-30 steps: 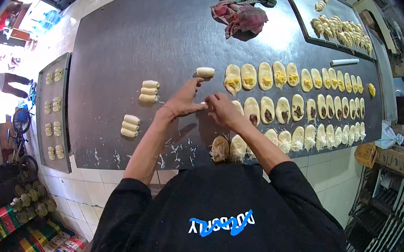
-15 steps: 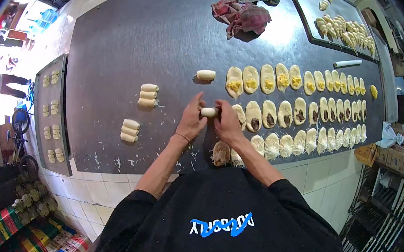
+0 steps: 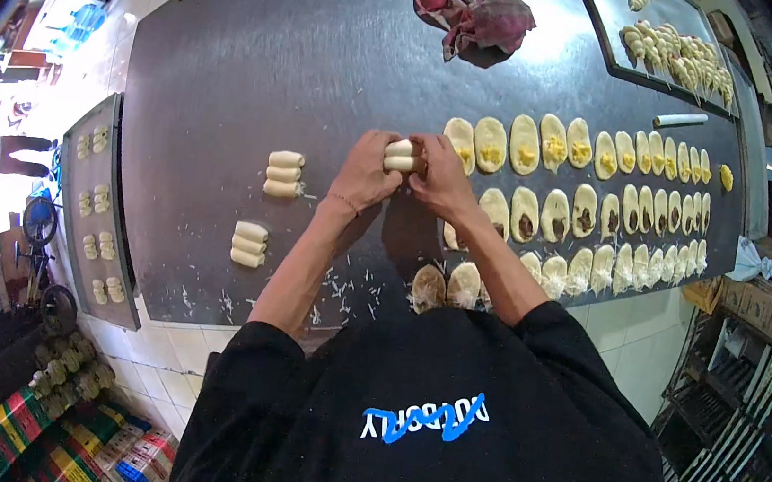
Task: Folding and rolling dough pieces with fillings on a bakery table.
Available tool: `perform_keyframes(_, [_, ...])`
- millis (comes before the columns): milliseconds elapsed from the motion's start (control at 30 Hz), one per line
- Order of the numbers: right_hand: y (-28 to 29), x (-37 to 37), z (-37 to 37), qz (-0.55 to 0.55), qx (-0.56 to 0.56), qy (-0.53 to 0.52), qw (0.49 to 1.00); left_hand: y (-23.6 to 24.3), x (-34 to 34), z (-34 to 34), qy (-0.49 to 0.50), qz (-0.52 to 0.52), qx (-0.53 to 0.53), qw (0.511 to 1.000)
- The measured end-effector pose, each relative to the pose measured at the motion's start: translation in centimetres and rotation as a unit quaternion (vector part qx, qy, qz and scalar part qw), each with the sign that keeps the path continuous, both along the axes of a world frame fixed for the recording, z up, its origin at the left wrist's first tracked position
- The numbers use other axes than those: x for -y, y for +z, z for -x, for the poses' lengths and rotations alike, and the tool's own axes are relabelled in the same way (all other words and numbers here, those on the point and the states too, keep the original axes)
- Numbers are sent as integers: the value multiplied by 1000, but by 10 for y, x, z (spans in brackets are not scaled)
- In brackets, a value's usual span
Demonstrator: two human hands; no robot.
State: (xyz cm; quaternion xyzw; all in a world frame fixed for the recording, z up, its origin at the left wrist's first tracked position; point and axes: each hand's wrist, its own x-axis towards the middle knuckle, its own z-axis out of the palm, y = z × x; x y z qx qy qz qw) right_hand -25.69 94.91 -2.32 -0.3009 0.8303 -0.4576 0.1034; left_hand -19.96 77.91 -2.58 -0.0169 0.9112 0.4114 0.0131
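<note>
Two short pale dough rolls lie side by side between my hands, the far dough roll (image 3: 399,147) against the near dough roll (image 3: 403,163). My left hand (image 3: 367,172) closes on their left ends and my right hand (image 3: 443,179) on their right ends, with the fingertips partly hidden. Just right of my right hand, flat dough ovals with yellow filling (image 3: 490,145) form the far row. Ovals with dark filling (image 3: 528,214) make up the middle row, and ovals with white shreds (image 3: 578,270) the near one. My right forearm covers part of the nearer rows.
Left of my hands sit two stacks of joined dough rolls (image 3: 284,174), (image 3: 249,245). A tray of paired rolls (image 3: 113,210) stands along the table's left edge. Crumpled cloths (image 3: 483,19), a white rod (image 3: 681,120) and a tray of shaped dough (image 3: 678,63) lie at the far side.
Both hands have moved away from me, carrying the held dough roll up against the single roll that lay farther back. The two rolls now sit together between my fingers.
</note>
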Motion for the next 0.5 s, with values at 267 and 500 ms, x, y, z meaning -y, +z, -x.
perform_keyframes(267, [32,-88,-91,-153,-68,-31,985,-3,-64,-118,107,87,19,990])
perform_keyframes(500, [21,-103,-102,-242,-154,-164,944,-4,-94,-122,161,177,82,968])
